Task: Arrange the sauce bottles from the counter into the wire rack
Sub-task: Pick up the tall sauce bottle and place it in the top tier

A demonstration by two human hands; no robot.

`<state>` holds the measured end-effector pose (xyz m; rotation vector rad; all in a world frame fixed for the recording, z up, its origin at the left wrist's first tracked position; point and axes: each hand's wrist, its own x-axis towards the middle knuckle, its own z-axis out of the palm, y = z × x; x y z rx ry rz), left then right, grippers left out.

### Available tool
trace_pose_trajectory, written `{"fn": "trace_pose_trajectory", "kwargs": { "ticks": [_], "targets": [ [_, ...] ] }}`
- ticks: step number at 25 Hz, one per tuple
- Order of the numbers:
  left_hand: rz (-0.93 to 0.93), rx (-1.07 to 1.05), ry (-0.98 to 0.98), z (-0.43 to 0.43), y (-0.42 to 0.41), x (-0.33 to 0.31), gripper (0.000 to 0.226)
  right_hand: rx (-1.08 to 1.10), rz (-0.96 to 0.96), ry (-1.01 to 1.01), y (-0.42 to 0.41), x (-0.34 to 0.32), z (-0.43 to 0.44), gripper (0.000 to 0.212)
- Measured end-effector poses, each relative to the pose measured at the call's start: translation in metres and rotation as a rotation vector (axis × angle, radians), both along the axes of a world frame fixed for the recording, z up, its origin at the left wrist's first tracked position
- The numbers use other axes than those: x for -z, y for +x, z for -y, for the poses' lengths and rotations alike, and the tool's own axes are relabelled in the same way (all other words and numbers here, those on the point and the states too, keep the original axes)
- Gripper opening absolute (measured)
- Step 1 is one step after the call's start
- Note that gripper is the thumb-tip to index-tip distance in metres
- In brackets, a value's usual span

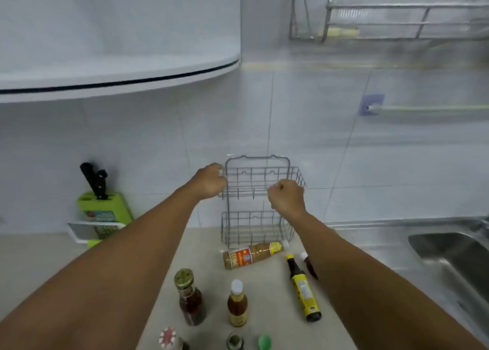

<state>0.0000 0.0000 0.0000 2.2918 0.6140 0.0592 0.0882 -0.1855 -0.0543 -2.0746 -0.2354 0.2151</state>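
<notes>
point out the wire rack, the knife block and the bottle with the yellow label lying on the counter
wire rack (254, 225): head view, front wires of the lower basket
knife block (105, 212): head view, green front face
bottle with the yellow label (304, 290): head view, on the yellow label at mid-body

Two bare forearms, no sleeves visible
</notes>
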Motion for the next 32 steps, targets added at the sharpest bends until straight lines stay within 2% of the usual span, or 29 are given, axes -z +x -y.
{"fn": "trace_pose_trajectory", "kwargs": {
  "ticks": [3, 6, 9, 11, 13, 18, 20, 24, 26, 28, 32],
  "targets": [
    [0.019, -0.097, -0.092, 0.002, 0.011, 0.025, 0.059, 0.116, -0.171, 0.002, -0.005, 0.060, -0.003, 0.014],
    [0.058, -0.203, -0.207, 0.005, 0.022, 0.049, 0.061, 0.208, -0.519, 0.075, -0.010, 0.135, -0.009, 0.010],
    [0.133, -0.305, -0.257, 0.000, 0.032, 0.065, 0.056, 0.231, -0.828, 0.149, 0.008, 0.208, -0.020, 0.042],
    [0.168, -0.356, -0.296, -0.003, 0.037, 0.075, 0.051, 0.277, -0.943, 0.171, 0.019, 0.250, -0.030, 0.057],
    [0.175, -0.375, -0.331, -0.006, 0.040, 0.080, 0.049, 0.349, -1.004, 0.192, 0.020, 0.259, -0.041, 0.063],
    [0.184, -0.343, -0.331, -0.016, 0.042, 0.088, 0.051, 0.442, -0.938, 0.193, 0.020, 0.258, -0.056, 0.055],
    [0.189, -0.333, -0.333, -0.016, 0.041, 0.089, 0.053, 0.448, -0.919, 0.258, 0.024, 0.265, -0.056, 0.053],
    [0.190, -0.317, -0.329, -0.017, 0.041, 0.091, 0.054, 0.494, -0.937, 0.424, 0.038, 0.313, -0.053, 0.079],
    [0.189, -0.308, -0.334, -0.018, 0.039, 0.092, 0.055, 0.547, -0.898, 0.505, 0.015, 0.273, -0.046, 0.071],
    [0.193, -0.293, -0.345, -0.019, 0.038, 0.093, 0.055, 0.535, -0.706, 0.464, -0.013, 0.217, -0.035, 0.058],
    [0.201, -0.262, -0.391, -0.023, 0.038, 0.098, 0.054, 0.284, -0.246, 0.437, -0.041, 0.123, 0.002, 0.036]
  ]
}}
